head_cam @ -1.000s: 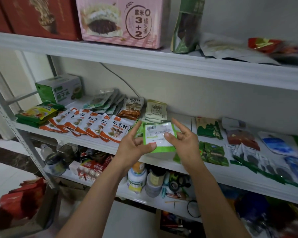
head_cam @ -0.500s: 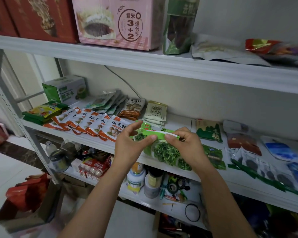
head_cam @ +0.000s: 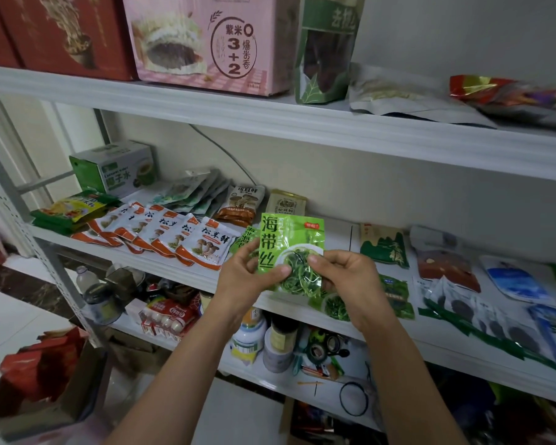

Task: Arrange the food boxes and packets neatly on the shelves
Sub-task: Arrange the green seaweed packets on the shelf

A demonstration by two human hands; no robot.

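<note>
Well, flat, glossy green packet upright

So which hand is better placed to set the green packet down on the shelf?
Probably right: right hand grips the green packet beside a matching packet; left hand pinches only its edge.

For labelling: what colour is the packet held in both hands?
Bright green packet with dark lettering; the head view shows it.

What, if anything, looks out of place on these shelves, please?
On the white middle shelf, the orange-and-white mushroom packets overlap in a tidy row, but the blue-and-white pouch and dark green-edged sachets at the right lie skewed and scattered.
</note>
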